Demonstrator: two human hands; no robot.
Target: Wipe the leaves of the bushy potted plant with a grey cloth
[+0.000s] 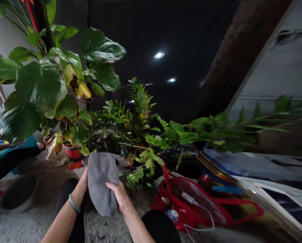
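A soft grey cloth piece point(102, 184), long and rounded at its lower end, hangs in front of me between my knees. My right hand point(118, 195) grips its right edge, the thumb lying across the front and the fingers behind. At the opposite edge, my left hand point(83, 184) holds the cloth from the side, with most of its fingers hidden behind the fabric. A pale green bangle point(74, 204) circles my left wrist.
Potted plants point(72, 150) with broad leaves stand ahead. On the right are a red-trimmed bag point(171, 202) with a white cable and a bottle, and flat stacked items point(242, 168). A round basin point(20, 195) and another person's leg point(12, 162) are at left.
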